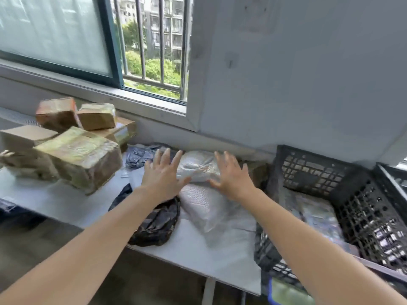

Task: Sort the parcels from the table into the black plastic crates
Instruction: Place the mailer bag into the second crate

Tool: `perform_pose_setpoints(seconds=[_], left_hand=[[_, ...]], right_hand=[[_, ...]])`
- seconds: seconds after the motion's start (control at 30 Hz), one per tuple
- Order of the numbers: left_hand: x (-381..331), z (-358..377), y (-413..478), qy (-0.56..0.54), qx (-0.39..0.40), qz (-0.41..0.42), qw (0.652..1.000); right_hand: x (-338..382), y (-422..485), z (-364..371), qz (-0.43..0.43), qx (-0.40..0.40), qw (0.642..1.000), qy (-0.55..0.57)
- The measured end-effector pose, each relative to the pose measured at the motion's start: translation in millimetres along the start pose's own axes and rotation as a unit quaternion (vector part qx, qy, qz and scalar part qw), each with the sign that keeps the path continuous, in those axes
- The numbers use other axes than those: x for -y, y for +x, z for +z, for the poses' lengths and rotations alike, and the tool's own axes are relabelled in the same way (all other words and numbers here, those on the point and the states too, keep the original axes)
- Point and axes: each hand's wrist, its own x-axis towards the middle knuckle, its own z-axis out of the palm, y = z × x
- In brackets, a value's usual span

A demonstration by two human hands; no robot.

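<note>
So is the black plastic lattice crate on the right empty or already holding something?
Not empty. The black plastic lattice crate holds at least one flat grey plastic-wrapped parcel on its floor; blur hides any others.

light: bright daylight came in through the open window (pixel 154 62) | glare: frosted pane (pixel 50 29) washed out pale | shadows: soft and faint beneath the cardboard boxes (pixel 81 159) | blur: whole frame soft, motion smear on the black crate (pixel 319 172) at right | distortion: wide-angle bending toward the edges
</note>
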Motion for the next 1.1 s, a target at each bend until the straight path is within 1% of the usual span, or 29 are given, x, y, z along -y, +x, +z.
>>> perform_pose_setpoints(seconds=[0.1,0.23,0.33,0.63,0.73,0.87,0.93,1.0,1.1], left_hand=[[33.8,12.7,-8.0,-0.019,0.032,-0.008,0.999],[70.1,28.4,-14.6,-0.017,0.049,-0.023,0.998],[90.3,40.8,-16.6,-0.008,0.087,-0.037,0.995],[119.8,80.4,23.2,-0.011,0.161,-0.059,0.985],[123.2,99.5,42.0,-0.015,0.190,-0.066,0.980],[129.1,125.2,55.7,-0.078,0.252,-0.108,0.958],[134.5,136.5,57.3,-0.104,0.274,-0.109,0.950],[139.3,145.2,56.6,-0.131,0.286,-0.097,0.944],[140.7,156.5,55.8,-0.183,0.279,-0.085,0.939]], right_hand=[[34.4,1.1,20.4,0.007,0.016,1.000,0.025],[65.9,6.4,45.6,0.000,0.051,0.998,0.041],[82.3,19.1,63.7,-0.012,0.074,0.996,0.043],[95.8,84.1,125.1,-0.031,0.099,0.990,0.096],[93.1,105.5,146.2,-0.044,0.119,0.986,0.105],[89.2,125.6,172.0,-0.056,0.172,0.975,0.128],[87.5,132.5,181.9,-0.068,0.183,0.972,0.131],[86.2,137.3,190.6,-0.082,0.195,0.968,0.136],[88.1,141.3,200.1,-0.079,0.214,0.958,0.171]])
